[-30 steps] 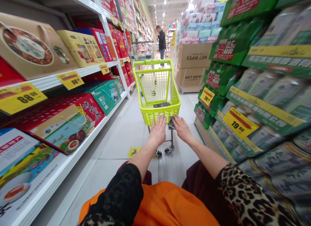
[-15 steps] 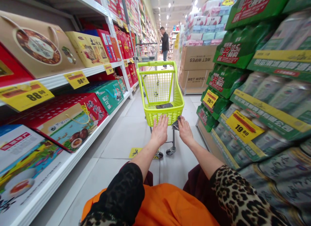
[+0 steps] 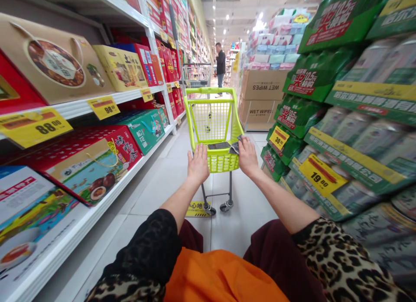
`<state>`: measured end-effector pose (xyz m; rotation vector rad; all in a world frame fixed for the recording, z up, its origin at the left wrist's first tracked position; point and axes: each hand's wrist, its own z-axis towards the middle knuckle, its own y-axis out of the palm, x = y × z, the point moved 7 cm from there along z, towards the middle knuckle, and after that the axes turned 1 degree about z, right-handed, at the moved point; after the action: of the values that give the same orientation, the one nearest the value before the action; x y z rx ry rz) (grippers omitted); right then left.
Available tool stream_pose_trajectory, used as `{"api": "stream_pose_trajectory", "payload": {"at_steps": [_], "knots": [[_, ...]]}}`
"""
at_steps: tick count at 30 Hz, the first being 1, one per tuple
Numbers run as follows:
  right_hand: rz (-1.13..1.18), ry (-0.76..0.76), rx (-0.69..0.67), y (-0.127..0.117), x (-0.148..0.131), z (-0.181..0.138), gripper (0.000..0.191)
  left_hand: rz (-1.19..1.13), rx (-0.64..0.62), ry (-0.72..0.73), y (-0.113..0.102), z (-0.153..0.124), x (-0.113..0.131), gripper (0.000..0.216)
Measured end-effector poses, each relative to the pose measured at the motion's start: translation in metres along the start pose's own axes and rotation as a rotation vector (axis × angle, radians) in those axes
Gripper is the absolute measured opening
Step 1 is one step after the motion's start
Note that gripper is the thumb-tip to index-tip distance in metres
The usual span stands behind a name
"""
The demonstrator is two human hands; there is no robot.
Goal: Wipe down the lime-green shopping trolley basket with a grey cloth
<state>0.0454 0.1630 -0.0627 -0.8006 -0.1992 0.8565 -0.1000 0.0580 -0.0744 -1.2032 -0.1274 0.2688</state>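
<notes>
Head view: the left hand [image 3: 197,163] rests open, fingers straight, on the near left corner of the lime-green cart [image 3: 209,118]. The right hand [image 3: 247,154] curls over a grey cloth [image 3: 234,147] at its near right corner. 1 dark flat object [image 3: 218,145] lies inside. Farther down the aisle stands a person [image 3: 221,61].

Lime-green mesh cart [image 3: 209,120] — upright, mid-aisle, on wheels.

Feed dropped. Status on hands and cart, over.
Left hand flat on rear rim of green cart. Right hand on rim over grey cloth. Second cart, person ahead in aisle.
</notes>
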Motion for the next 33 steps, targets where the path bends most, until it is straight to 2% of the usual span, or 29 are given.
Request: {"api": "stream_pose_trajectory", "payload": {"at_steps": [4, 9, 11, 14, 20, 23, 25, 29, 33], "knots": [[0.000, -0.062, -0.086, 0.015, -0.031, 0.005, 0.046, 0.030, -0.043, 0.007, 0.000, 0.002, -0.010, 0.073], [0.036, -0.245, -0.166, 0.019, -0.076, 0.011, 0.044, 0.012, -0.024, -0.012, -0.008, -0.002, -0.002, 0.073], [0.022, -0.298, -0.189, 0.016, -0.083, 0.010, 0.043, 0.010, -0.018, -0.013, -0.011, -0.005, 0.002, 0.072], [-0.032, -0.279, -0.210, 0.007, -0.072, 0.007, 0.042, 0.010, -0.012, 0.006, -0.013, -0.010, 0.006, 0.071], [-0.148, -0.117, -0.195, -0.010, -0.005, 0.008, 0.044, 0.006, -0.018, 0.068, -0.013, -0.014, 0.028, 0.073], [-0.171, -0.073, -0.178, -0.014, 0.014, 0.011, 0.044, -0.004, -0.024, 0.101, -0.013, -0.014, 0.048, 0.074], [-0.176, -0.077, -0.179, -0.016, 0.014, 0.011, 0.044, -0.013, -0.018, 0.125, -0.013, -0.014, 0.062, 0.075], [-0.156, -0.142, -0.233, -0.016, -0.004, 0.007, 0.042, -0.023, -0.003, 0.189, -0.014, -0.017, 0.085, 0.078], [-0.135, -0.200, -0.261, -0.021, -0.008, -0.002, 0.041, -0.012, -0.006, 0.322, -0.019, -0.015, 0.094, 0.074]]}}
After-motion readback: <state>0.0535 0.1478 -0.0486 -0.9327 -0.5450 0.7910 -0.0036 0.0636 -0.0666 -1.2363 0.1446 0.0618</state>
